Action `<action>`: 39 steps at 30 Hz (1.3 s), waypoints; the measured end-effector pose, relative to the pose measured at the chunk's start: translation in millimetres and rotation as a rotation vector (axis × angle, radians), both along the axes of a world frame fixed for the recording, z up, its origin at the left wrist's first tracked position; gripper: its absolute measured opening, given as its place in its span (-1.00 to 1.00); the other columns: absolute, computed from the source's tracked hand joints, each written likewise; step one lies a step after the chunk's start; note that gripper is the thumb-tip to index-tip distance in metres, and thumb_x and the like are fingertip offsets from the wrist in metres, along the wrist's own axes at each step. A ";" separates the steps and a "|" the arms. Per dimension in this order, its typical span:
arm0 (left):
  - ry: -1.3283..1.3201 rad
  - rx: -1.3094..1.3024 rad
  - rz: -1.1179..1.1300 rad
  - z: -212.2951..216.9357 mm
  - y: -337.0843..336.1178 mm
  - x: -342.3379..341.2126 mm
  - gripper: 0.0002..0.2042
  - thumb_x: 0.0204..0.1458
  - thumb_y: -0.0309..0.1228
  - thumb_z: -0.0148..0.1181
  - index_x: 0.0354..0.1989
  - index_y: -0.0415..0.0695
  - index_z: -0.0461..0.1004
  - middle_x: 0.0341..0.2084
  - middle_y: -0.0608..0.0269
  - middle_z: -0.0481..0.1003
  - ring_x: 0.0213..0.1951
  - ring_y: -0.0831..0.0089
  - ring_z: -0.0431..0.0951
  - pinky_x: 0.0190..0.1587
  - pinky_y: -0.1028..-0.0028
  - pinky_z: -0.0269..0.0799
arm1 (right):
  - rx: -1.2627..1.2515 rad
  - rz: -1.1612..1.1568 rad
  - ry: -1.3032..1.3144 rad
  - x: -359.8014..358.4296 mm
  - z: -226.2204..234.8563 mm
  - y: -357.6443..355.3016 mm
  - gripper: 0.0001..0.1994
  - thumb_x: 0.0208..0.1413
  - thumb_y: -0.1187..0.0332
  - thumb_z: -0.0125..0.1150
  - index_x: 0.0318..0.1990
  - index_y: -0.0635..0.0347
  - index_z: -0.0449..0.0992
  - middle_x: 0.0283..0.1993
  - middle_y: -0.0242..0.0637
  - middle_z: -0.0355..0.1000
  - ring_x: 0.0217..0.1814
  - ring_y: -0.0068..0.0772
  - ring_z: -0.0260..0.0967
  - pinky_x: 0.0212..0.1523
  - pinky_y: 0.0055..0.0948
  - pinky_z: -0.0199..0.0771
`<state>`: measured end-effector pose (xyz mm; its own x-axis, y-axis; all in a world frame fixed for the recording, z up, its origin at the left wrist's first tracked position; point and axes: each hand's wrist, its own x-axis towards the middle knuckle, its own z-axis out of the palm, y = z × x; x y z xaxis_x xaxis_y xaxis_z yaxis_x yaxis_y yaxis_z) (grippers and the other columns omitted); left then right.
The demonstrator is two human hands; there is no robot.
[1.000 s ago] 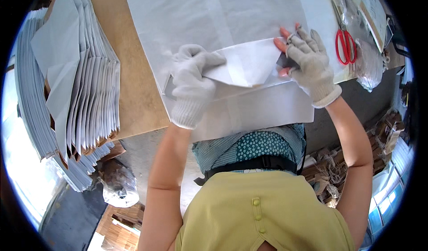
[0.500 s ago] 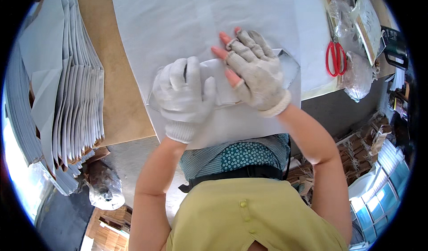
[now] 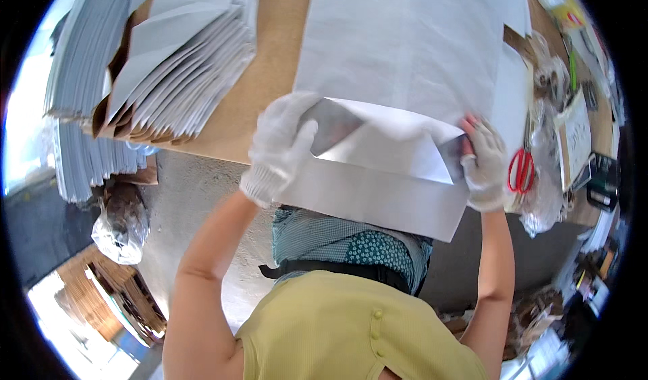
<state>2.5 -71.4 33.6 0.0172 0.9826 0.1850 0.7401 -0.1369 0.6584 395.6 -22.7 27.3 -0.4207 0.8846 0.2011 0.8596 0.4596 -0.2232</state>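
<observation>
A large white paper bag (image 3: 405, 49) lies over the table, its near end spread into a wide fold with triangular corners and a flap hanging past the table edge. My left hand (image 3: 280, 144), in a white knitted glove, grips the left corner of that end, with its fingertips partly hidden by the paper. On the opposite corner, my right hand (image 3: 484, 164) holds the paper between thumb and fingers. Its glove leaves some fingertips bare.
Stacks of folded white paper bags (image 3: 196, 63) stand on the brown tabletop (image 3: 270, 63) at the left. Red-handled scissors (image 3: 521, 171) lie right of my right hand, beside clear plastic bags (image 3: 543, 198). A plastic-wrapped bundle (image 3: 121, 225) sits on the floor.
My hands have moved apart from the middle of the folded end to its two corners. The end, flat before, is now raised and opened out. The view has shifted left.
</observation>
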 end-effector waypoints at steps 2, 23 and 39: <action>-0.731 -0.266 0.384 14.7 -46.2 10.6 -0.67 0.33 -0.30 0.08 0.15 -0.16 0.55 0.12 0.05 0.53 0.17 0.16 0.52 0.22 0.24 0.44 | -0.170 -0.140 -0.005 10.0 15.2 -21.8 -0.41 -0.02 0.33 0.49 0.23 0.18 0.54 0.24 -0.13 0.52 0.33 0.00 0.42 0.37 -0.09 0.38; -0.485 0.406 0.766 256.5 8.6 -187.1 -0.58 0.23 -0.18 0.35 0.03 -0.34 0.61 -0.24 0.14 0.69 -0.24 0.46 0.62 -0.09 0.42 0.55 | -0.092 -0.395 0.980 68.4 84.9 4.1 -0.57 0.45 0.49 0.03 0.42 0.33 0.33 0.28 -0.14 0.42 0.22 -0.42 0.43 0.26 -0.51 0.42; 0.288 0.860 0.837 136.1 -30.3 -246.4 -0.68 0.27 -0.52 0.16 0.18 -0.27 0.48 -0.09 0.14 0.57 -0.01 0.26 0.57 0.13 0.28 0.47 | -0.199 0.082 -0.371 -18.3 89.8 -164.2 -0.44 -0.22 0.35 0.57 0.06 0.16 0.60 0.08 -0.20 0.54 0.25 -0.05 0.44 0.27 -0.05 0.44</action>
